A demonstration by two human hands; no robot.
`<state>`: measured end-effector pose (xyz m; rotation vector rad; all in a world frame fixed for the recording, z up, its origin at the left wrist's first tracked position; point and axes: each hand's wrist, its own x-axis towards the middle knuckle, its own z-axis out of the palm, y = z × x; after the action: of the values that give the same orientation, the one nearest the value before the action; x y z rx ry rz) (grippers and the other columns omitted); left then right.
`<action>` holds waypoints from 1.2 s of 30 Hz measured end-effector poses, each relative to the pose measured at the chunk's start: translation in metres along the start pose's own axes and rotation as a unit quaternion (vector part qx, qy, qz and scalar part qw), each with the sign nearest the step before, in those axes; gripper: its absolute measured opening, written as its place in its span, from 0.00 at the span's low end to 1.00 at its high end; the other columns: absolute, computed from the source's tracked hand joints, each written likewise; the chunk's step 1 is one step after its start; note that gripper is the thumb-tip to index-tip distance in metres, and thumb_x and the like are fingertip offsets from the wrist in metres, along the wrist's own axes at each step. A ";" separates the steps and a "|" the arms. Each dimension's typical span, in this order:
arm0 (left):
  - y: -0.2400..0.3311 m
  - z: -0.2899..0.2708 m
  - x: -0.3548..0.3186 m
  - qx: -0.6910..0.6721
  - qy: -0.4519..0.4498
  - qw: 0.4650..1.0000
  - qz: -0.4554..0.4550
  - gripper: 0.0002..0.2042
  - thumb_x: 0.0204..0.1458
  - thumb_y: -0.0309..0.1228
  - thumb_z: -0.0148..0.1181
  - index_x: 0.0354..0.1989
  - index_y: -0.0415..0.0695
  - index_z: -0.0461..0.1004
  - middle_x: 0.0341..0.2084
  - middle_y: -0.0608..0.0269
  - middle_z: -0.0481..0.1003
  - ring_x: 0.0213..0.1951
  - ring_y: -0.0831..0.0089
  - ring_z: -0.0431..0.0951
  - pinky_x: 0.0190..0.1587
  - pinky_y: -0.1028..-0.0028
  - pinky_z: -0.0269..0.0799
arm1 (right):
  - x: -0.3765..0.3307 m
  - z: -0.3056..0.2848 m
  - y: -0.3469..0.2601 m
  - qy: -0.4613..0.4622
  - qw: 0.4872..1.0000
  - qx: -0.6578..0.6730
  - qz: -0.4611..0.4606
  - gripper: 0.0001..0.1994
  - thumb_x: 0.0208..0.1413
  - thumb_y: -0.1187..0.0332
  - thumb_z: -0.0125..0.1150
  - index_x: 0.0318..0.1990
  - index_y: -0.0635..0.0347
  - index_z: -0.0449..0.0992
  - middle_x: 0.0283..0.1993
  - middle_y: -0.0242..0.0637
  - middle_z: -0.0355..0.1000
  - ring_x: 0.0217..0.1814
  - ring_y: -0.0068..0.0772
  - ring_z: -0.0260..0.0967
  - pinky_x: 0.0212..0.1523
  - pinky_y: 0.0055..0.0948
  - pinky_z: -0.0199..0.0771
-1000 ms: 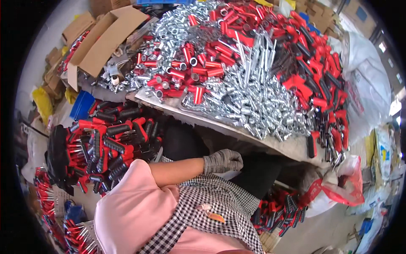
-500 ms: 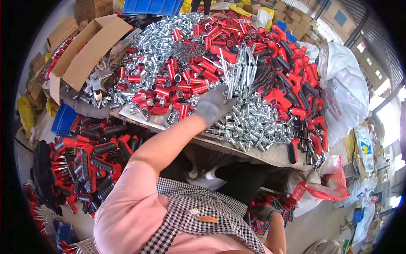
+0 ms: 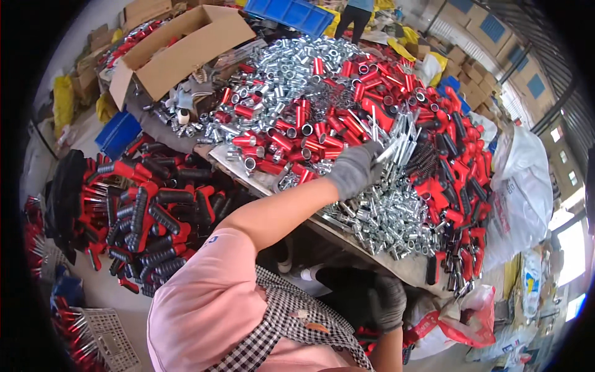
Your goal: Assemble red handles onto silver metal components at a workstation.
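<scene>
My left hand (image 3: 356,170), in a grey glove, reaches over the heaped table. Its thumb and fingers close on a shiny metal rod (image 3: 389,150) beside a bundle of similar rods (image 3: 407,137). Just below that hand lies a pile of small silver metal sleeves (image 3: 384,214). Red metal tubes (image 3: 282,141) lie to its left. My right hand (image 3: 388,304), gloved too, is low in front of the table edge near my lap. Its fingers are partly turned away, and whether they hold anything is not visible.
Red-and-black tool handles (image 3: 458,133) are heaped on the table's right, and more handles (image 3: 155,217) at lower left. A cardboard box (image 3: 192,56) and a blue crate (image 3: 291,15) stand at the back. White sacks (image 3: 520,192) line the right. A person (image 3: 354,18) stands behind.
The view has swung, so the table sits further right and tilted. My left hand now has a rod between its fingers. My right hand has risen from the handles below the table.
</scene>
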<state>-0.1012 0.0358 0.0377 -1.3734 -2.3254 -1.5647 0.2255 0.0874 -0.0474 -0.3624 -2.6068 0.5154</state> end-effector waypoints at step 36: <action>-0.062 -0.107 -0.039 -0.153 -0.057 0.986 -0.019 0.24 0.42 0.31 0.69 0.49 0.42 0.68 0.40 0.58 0.72 0.44 0.66 0.73 0.49 0.69 0.69 | 0.121 0.106 -0.083 0.002 0.681 0.719 0.140 0.20 0.54 0.56 0.63 0.49 0.58 0.68 0.29 0.31 0.67 0.27 0.22 0.62 0.27 0.25 0.62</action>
<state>-0.1641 -0.0771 0.0272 -1.5209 -2.2551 -1.9726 0.0564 0.0223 -0.0539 -0.1620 -1.3535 2.3157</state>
